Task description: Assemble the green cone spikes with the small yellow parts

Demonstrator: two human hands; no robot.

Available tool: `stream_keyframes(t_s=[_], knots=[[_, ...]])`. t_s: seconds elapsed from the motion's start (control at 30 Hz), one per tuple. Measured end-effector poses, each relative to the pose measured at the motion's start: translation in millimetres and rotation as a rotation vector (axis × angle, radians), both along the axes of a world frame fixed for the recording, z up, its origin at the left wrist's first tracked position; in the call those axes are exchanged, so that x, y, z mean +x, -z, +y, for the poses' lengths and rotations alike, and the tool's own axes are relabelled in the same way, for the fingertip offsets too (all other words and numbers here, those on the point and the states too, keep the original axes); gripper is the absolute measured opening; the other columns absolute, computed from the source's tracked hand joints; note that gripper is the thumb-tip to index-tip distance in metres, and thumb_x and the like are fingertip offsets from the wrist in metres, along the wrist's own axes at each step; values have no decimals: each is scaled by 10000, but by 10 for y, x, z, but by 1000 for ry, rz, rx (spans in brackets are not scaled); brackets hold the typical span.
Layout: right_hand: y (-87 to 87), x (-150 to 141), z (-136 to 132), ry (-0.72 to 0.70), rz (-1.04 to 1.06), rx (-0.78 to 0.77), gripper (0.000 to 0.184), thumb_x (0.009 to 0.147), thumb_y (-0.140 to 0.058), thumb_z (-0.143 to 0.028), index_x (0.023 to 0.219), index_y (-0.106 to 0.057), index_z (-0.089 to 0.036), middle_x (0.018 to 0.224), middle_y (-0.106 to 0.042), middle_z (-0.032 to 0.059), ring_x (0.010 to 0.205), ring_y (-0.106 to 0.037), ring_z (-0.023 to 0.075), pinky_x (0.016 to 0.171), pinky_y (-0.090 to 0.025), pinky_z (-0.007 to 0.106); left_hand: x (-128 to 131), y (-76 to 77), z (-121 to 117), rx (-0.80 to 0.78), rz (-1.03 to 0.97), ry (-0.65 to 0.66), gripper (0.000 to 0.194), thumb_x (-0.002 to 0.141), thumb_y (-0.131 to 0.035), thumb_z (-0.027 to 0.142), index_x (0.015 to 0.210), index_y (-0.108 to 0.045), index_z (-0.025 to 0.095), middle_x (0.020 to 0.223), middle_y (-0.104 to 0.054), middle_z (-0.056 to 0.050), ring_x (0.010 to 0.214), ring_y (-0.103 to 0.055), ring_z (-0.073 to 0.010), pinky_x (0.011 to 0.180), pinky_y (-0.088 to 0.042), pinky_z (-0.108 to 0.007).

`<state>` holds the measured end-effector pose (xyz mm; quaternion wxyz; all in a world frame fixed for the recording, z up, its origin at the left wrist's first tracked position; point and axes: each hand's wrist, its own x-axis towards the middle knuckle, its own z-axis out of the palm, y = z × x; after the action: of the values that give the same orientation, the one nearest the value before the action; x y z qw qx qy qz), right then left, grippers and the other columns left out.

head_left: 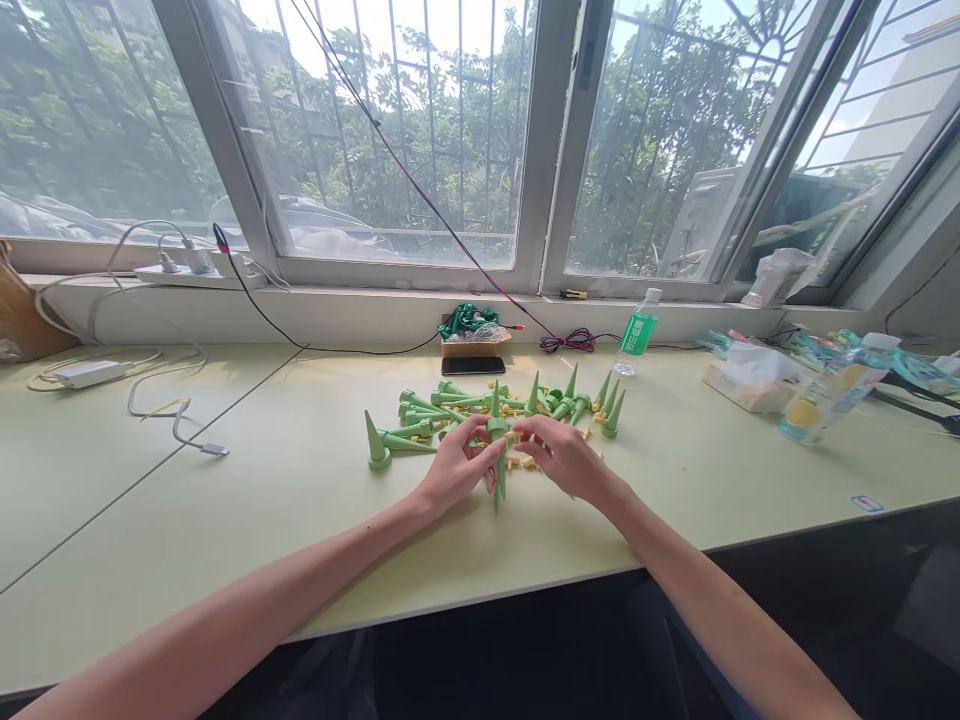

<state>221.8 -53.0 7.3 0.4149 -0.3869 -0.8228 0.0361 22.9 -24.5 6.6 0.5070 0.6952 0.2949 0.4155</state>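
Head view: our L hand (457, 462) has its grip closed on a green cone pc (496, 430), collar up by the thumb, tapered end pointing down twd the near edge; can't tell if a 2nd pc is in there too. Our R hand (566, 455) is just beside it, grip narrow, fingertips pinching a small yellow pc (513, 437) at the collar; contact w/ the collar unclear.

Green cones (425, 413) lie in a loose pile on the counter (300, 560) behind our hands, some upright at R, one standing cone (376, 445) at far L of the pile. Yellow bits (529, 462) scattered betw. our hands. Behind the pile: black phone (472, 366), small box (472, 349) w/ green stuff, cable bundle (568, 341), green-label bottle (637, 335). Tissue box (750, 388) + another bottle (836, 392) well off to R.
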Motion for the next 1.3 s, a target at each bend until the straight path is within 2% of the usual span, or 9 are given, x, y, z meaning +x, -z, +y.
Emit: stream_keyframes(t_s=[0.2,0.4,0.57,0.67,0.77,0.9,1.0,1.1,1.3], knots=[[-19,-8,-24,22,-31,25,199,997,-474,-345,964,-590,-186,834,-655,49,704,-595,150,657,-452,258,6,-63,-42,2,39,27,375,850,-629,496,1002,-531,167,786,-591,8,423,-579,-90,406,-483,-218],[-10,-14,-25,125,-89,12,381,1006,-394,-319,652,-467,-196,560,-465,-19,496,-377,109,512,-290,249,3,27,-65,64,62,42,410,835,-648,486,1084,-523,185,721,-557,18,504,-613,-128,388,-485,-211],[4,-15,-14,153,-82,6,398,989,-408,-306,606,-417,-200,520,-392,-35,481,-314,105,505,-263,252,-1,49,-75,151,100,11,380,855,-630,463,1099,-538,187,653,-549,28,504,-600,-129,401,-503,-220],[1,-11,-14,138,-46,-22,351,991,-418,-312,667,-484,-194,548,-439,-30,493,-350,107,511,-283,243,8,22,-81,124,82,2,362,855,-625,468,1066,-549,184,646,-551,26,501,-599,-132,391,-494,-222],[-10,-10,-22,105,-2,-74,229,996,-425,-317,874,-574,-192,589,-495,-34,499,-404,108,526,-331,230,17,0,-78,69,58,-8,362,850,-635,466,1054,-545,181,660,-553,25,499,-593,-124,395,-489,-219],[-28,-17,-38,80,18,-98,182,987,-466,-317,1083,-573,-206,664,-579,-23,528,-487,117,566,-394,235,19,-7,-58,33,42,-23,369,847,-637,474,1050,-538,183,755,-570,9,504,-597,-114,371,-461,-207],[-29,-19,-37,52,2,-87,193,969,-508,-297,1124,-579,-207,751,-642,9,576,-547,129,596,-429,245,18,-10,-46,16,26,-27,380,855,-622,491,1055,-521,184,790,-586,4,486,-601,-111,363,-453,-210],[-10,-12,-19,50,-12,-78,200,962,-525,-284,1135,-587,-206,826,-675,33,608,-582,138,613,-443,251,18,-20,-45,-14,19,-11,401,863,-613,500,1073,-496,180,722,-593,18,444,-575,-102,362,-441,-202],[41,8,23,41,-13,-83,176,968,-516,-271,1103,-588,-186,771,-668,24,618,-590,142,616,-433,242,22,-26,-51,-23,35,-16,411,861,-603,529,1038,-488,176,604,-557,48,416,-541,-100,353,-416,-190]])
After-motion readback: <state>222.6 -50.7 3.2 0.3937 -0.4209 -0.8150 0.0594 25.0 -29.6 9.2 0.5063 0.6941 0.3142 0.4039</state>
